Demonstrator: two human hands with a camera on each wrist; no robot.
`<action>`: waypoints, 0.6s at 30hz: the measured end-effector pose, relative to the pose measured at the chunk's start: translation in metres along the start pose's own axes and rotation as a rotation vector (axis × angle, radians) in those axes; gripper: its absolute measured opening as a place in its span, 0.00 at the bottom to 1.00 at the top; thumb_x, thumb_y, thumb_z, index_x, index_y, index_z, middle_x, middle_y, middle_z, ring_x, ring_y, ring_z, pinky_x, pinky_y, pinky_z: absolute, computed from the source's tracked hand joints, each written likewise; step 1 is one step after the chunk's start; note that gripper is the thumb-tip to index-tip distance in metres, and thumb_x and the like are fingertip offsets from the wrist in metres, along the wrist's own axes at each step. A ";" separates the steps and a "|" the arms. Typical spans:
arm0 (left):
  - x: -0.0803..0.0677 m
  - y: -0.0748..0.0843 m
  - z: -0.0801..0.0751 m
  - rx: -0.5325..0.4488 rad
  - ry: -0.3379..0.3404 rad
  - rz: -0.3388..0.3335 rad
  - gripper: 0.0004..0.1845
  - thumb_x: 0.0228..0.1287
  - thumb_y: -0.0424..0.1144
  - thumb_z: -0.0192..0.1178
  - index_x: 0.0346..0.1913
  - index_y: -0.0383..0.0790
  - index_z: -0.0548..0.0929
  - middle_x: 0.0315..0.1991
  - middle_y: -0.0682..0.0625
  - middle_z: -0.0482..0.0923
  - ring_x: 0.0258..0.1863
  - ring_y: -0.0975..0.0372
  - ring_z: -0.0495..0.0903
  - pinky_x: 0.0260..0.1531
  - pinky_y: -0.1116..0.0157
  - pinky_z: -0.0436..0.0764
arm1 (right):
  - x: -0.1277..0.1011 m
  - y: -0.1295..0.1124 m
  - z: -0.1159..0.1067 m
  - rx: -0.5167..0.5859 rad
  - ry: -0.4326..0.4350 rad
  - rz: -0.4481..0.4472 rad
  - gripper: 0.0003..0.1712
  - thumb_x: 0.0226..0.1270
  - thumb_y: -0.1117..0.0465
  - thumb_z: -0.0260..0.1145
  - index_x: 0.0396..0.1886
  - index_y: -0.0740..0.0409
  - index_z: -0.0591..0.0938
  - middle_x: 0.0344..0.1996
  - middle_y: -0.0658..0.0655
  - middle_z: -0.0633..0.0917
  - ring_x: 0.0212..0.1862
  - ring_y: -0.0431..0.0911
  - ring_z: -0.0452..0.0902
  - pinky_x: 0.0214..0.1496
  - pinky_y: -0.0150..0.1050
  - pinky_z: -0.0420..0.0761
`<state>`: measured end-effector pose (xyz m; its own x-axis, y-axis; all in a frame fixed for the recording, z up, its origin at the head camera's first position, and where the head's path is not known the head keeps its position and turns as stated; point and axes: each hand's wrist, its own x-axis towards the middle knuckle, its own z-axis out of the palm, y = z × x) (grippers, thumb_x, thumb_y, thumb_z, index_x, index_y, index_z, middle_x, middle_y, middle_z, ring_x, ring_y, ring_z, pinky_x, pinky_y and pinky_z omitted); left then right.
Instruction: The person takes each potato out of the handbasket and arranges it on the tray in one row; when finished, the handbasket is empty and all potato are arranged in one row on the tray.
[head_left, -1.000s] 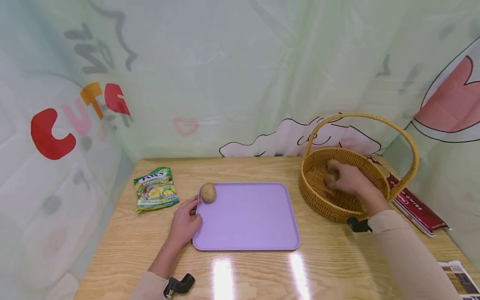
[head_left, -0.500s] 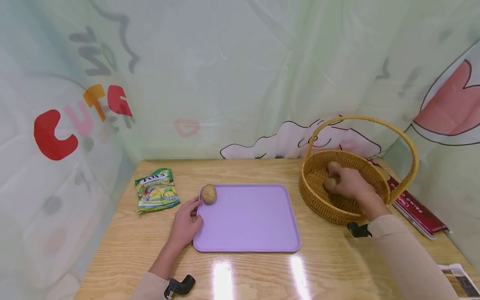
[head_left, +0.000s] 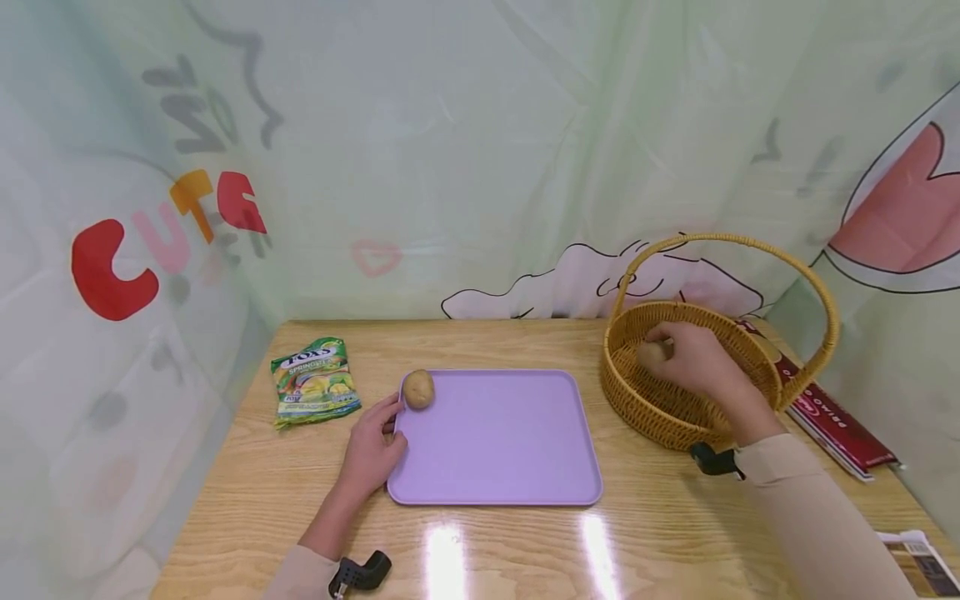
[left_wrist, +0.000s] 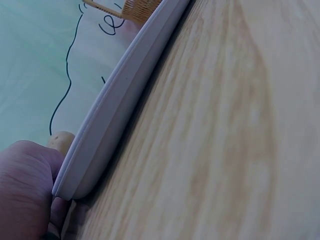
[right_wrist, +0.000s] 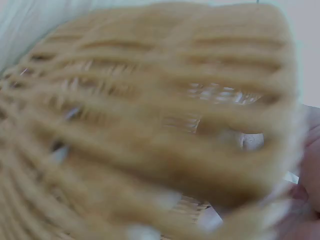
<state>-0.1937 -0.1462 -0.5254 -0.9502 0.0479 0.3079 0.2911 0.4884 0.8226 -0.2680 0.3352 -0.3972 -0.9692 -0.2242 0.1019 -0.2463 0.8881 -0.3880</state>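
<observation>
A: What is the right hand doing?

B: It is reaching inside the wicker basket, under the arch of the handle, and its fingers are curling round a small brown potato. The potato is sitting at the fingertips, above the basket floor as far as I can tell, since the hand is hiding most of it.

A: Is the right wrist camera helping?

B: Hardly. It is showing only blurred woven cane pressed close to the lens.

A: And the left hand?

B: It is resting on the wooden table at the left edge of the lilac tray. The fingers are lying fairly straight, and their tips are touching the tray's rim near the far left corner. From the left wrist, the hand is pressing up against the tray's pale rim.

A: Is anything lying on the tray?

B: A second potato is sitting in that far left corner, just beside the fingertips.

A: What else is lying around?

B: A green candy bag is lying left of the tray, and a red booklet is lying beyond the basket, at the table's right edge.
</observation>
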 end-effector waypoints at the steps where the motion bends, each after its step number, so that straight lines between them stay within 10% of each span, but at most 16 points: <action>1: 0.000 0.001 0.000 -0.001 0.001 -0.001 0.25 0.50 0.20 0.58 0.56 0.22 0.77 0.63 0.36 0.71 0.51 0.49 0.79 0.46 0.62 0.82 | 0.001 -0.005 -0.001 0.000 0.002 -0.008 0.19 0.56 0.59 0.71 0.46 0.63 0.82 0.39 0.62 0.83 0.40 0.55 0.75 0.40 0.50 0.77; 18: 0.001 -0.004 0.001 0.004 0.007 -0.006 0.25 0.50 0.21 0.57 0.55 0.23 0.79 0.63 0.38 0.72 0.50 0.52 0.80 0.45 0.65 0.83 | 0.010 -0.075 0.008 0.022 0.051 -0.166 0.27 0.47 0.65 0.76 0.51 0.63 0.82 0.40 0.59 0.81 0.37 0.51 0.73 0.36 0.45 0.75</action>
<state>-0.1963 -0.1472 -0.5293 -0.9511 0.0385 0.3064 0.2849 0.4921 0.8226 -0.2593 0.2628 -0.3743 -0.9137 -0.3464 0.2123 -0.4039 0.8315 -0.3815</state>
